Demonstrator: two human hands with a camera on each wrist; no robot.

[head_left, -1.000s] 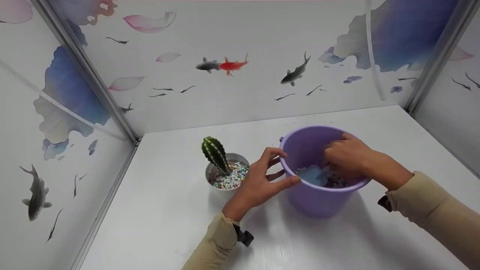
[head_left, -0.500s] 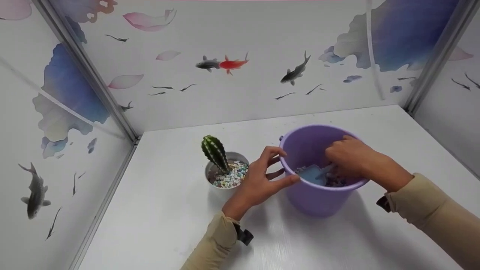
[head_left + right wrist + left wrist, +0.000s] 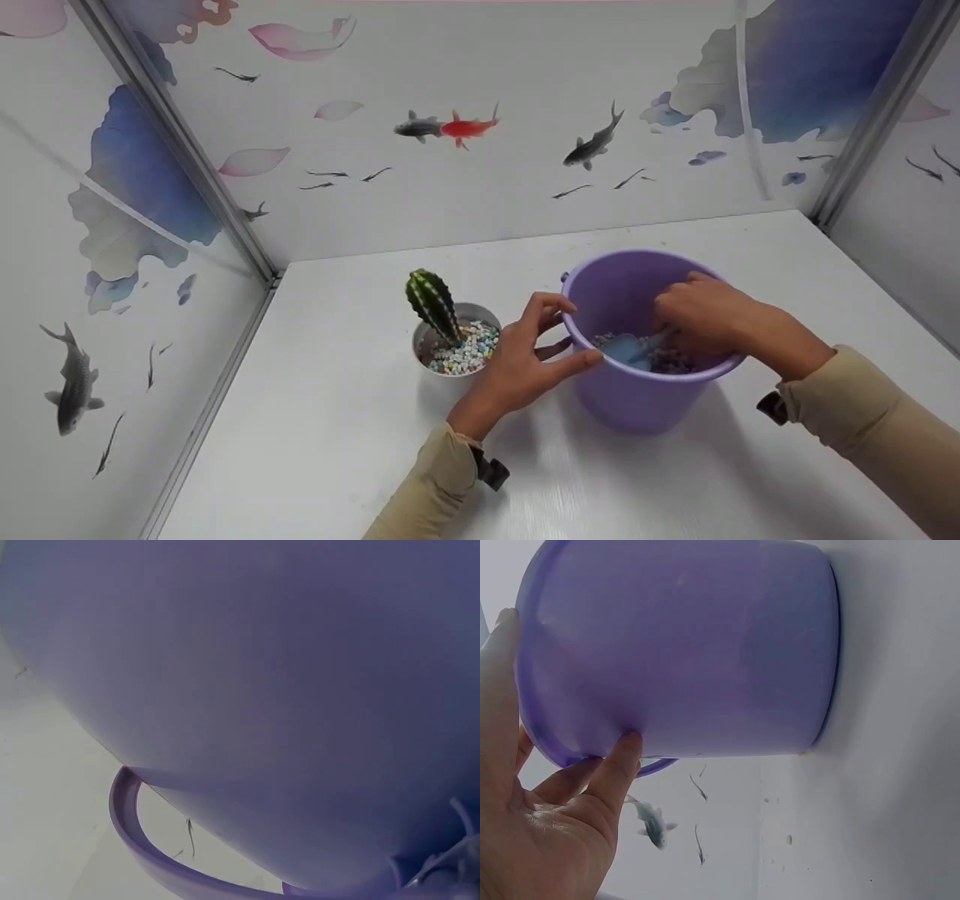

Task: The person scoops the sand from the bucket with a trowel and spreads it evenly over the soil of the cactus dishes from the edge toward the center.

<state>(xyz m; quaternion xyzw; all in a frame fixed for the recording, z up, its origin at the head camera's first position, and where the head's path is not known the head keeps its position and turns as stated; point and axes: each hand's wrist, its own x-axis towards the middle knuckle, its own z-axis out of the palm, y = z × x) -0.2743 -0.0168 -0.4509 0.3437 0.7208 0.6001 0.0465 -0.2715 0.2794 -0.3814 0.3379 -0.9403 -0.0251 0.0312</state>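
Note:
My left hand (image 3: 517, 367) holds the near-left side of a purple bucket (image 3: 637, 405), its thumb at the rim. In the left wrist view, fingertips of the left hand (image 3: 562, 832) press against the bucket's outer wall (image 3: 705, 652). My right hand (image 3: 701, 315) reaches inside the bucket, fingers curled round the handle of a small light-blue shovel (image 3: 626, 349). The shovel's blade lies among small pebbles (image 3: 675, 361) at the bottom; the fingertips are hidden. The right wrist view shows mostly the bucket wall (image 3: 262, 675) and its handle (image 3: 150, 859).
Left of the bucket, behind my left wrist, stands a white pot (image 3: 450, 382) with a cactus (image 3: 433, 304) and coloured pebbles (image 3: 472, 349). Both stand on a white table (image 3: 315, 420). Printed panels (image 3: 510, 202) enclose the back and sides.
The shovel's blade has tilted and sunk a little into the pebbles, so less of it shows and more of its handle does. The left hand and bucket have stayed in place.

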